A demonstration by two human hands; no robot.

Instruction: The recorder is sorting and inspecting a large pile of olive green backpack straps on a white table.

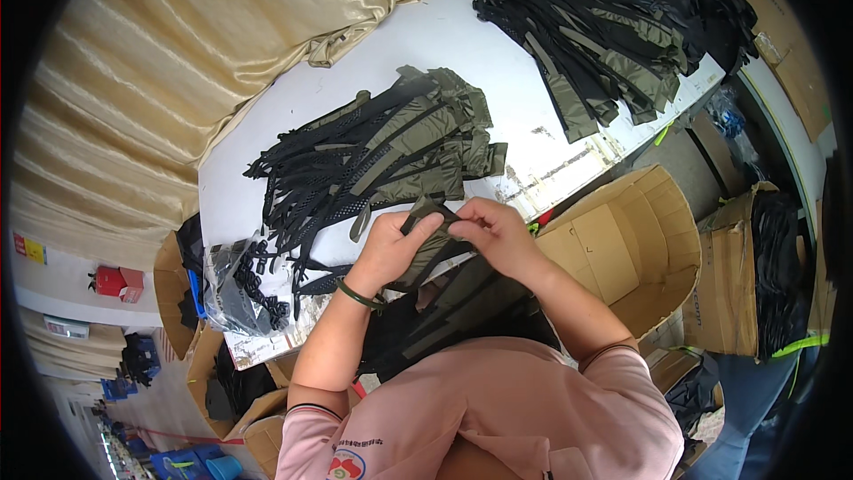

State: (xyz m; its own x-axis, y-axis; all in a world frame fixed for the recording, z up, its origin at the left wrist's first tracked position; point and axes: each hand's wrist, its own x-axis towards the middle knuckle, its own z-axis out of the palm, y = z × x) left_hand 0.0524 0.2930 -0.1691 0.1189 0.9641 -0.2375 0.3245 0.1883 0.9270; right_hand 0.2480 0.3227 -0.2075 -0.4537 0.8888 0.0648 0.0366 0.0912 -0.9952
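Note:
Between my two hands is an olive-and-black fabric strap piece (421, 208), held near the front edge of the white table. My left hand (391, 251) is closed on its left side, thumb on top. With thumb and fingers pinched, my right hand (499, 236) grips the black edge at its right end. Part of the piece hangs below my hands, and what lies under my fingers is hidden. More dark fabric pieces (466, 316) lie over my lap. Just beyond my hands, a heap of similar olive and black mesh straps (400, 147) is spread on the table.
A clear plastic bag (233, 289) with black plastic buckles (267, 302) lies at the table's left corner. Another strap pile (613, 44) covers the far right. An open cardboard box (662, 240) stands right of the table (520, 107). A gold curtain (204, 44) hangs along the far left.

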